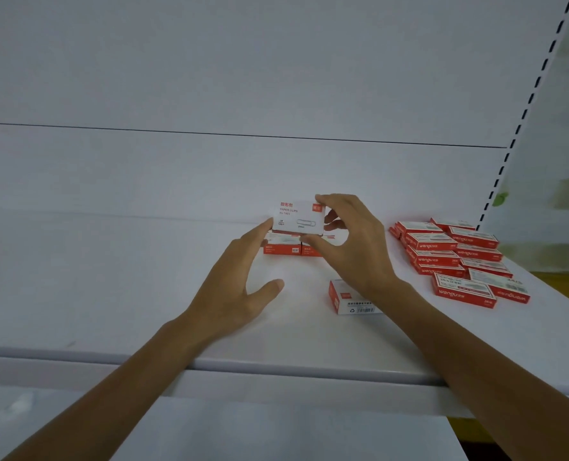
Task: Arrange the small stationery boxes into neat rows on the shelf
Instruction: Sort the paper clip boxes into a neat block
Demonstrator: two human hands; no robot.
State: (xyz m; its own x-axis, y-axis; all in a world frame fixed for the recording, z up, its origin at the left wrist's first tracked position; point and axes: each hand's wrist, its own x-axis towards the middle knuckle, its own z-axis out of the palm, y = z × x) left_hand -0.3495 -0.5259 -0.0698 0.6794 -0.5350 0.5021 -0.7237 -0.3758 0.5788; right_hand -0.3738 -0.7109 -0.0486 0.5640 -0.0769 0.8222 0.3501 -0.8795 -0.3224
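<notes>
A small white paper-clip box [297, 217] with red print is held just above two red-and-white boxes [282, 246] standing side by side near the back of the white shelf [143, 294]. My right hand [353, 247] pinches the box between thumb and fingers at its right end. The straight fingertips of my left hand [236, 287] touch the box's lower left corner, thumb spread apart. Another white box [349, 297] lies on the shelf under my right wrist, partly hidden.
Several red staple boxes [456, 257] lie in loose overlapping rows at the right end of the shelf. A slotted upright [529, 104] stands at the right. The shelf's front lip [276, 371] runs across under my forearms. Bare shelf spreads to the left.
</notes>
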